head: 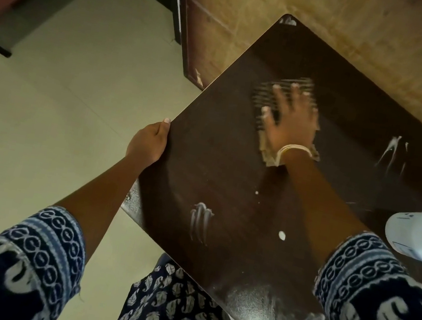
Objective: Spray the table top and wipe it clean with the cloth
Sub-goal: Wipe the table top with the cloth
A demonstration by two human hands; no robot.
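Note:
A dark wooden table top [231,163] fills the middle and right of the view, marked with white spray streaks [200,221] and small droplets. My right hand [287,119] lies flat with spread fingers on a tan cloth [269,155], pressing it onto the far part of the table. The cloth is blurred and mostly hidden under the hand. My left hand [148,142] grips the table's left edge, thumb on top. A white spray bottle [420,239] sits on the table at the right.
A pale tiled floor [59,106] spreads to the left. A tan stone-look wall [338,27] runs behind the table, with a dark door frame [183,15] beside it. More white streaks [392,151] mark the table's right side.

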